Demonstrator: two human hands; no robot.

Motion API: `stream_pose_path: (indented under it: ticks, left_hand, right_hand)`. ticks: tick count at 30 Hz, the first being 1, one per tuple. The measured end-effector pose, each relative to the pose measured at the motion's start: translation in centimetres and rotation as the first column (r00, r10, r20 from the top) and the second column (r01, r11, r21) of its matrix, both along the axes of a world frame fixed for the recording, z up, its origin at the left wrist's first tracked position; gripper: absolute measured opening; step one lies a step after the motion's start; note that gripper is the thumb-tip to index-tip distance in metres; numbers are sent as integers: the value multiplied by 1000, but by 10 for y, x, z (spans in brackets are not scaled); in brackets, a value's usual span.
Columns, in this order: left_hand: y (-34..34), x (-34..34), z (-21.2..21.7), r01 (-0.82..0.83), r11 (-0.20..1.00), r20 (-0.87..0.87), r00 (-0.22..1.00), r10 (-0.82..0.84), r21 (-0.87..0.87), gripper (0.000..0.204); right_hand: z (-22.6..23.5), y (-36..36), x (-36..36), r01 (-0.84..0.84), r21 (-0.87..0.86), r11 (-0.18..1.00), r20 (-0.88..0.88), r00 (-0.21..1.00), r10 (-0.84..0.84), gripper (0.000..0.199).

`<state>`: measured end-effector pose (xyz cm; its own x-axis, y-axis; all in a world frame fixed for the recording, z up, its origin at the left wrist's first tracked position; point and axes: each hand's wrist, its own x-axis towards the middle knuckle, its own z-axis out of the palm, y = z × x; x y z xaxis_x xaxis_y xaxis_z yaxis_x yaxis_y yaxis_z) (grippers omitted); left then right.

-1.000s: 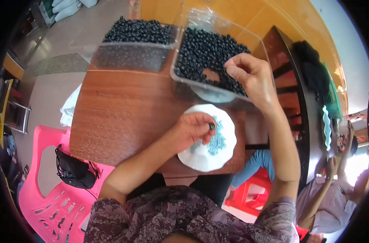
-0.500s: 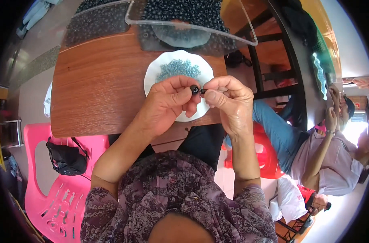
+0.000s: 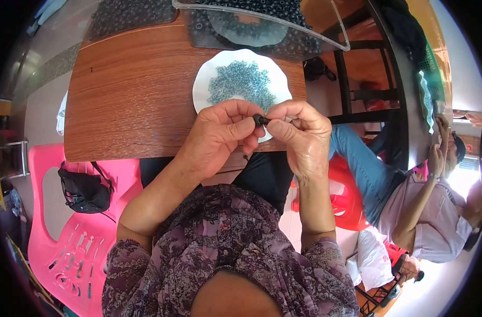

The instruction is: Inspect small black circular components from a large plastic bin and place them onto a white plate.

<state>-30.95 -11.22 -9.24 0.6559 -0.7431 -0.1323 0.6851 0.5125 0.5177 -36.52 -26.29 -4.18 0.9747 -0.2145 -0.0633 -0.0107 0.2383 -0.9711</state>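
Note:
Pinched between the thumb and fingers of my left hand (image 3: 219, 129) is a small round black part (image 3: 259, 120) with a hole in it. My right hand (image 3: 306, 129) grips a smaller, thin black piece (image 3: 267, 121) between thumb and forefinger. The two black pieces touch end to end, in front of my chest; how deep one sits in the other is hidden by the fingertips. Just beyond my fingers, a white wavy-edged plate (image 3: 202, 87) holds a heap of small translucent teal rings (image 3: 241, 82).
The plate stands on a brown wooden table (image 3: 130, 105). At its far side, a clear plastic tub (image 3: 262, 21) contains many black round parts. A pink chair (image 3: 45, 222) with a black bag (image 3: 87, 190) is at the left. Another person (image 3: 436, 211) sits at the right.
The thin piece in my right hand now meets the round part, whose hole has turned from facing me toward the right. The plate and table appear higher in the view.

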Motion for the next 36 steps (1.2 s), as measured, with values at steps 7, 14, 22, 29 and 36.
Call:
stream_pose_path:
  ticks: [7,14,22,29,36]
  left_hand:
    - [2,-4,4,-63,991,111,993,50,120,22]
    - [4,-7,3,-136,975,230,969,93,178,18]
    - [2,-8,4,-131,970,245,966,79,203,17]
    - [5,-10,2,-91,967,250,968,29,238,18]
    - [5,-15,5,-58,966,168,986,15,252,20]
  right_hand:
    - [-9,-1,-1,-9,-94,996,6,1000,9,12]
    - [-10,-1,-3,-28,-29,999,-65,998,26,15]
    - [-15,0,-2,-23,27,999,-53,998,24,22]
    - [-19,-8,-3,-177,121,977,-112,975,190,35]
    - [-12,-7,-7,-195,-29,980,-188,964,186,32]
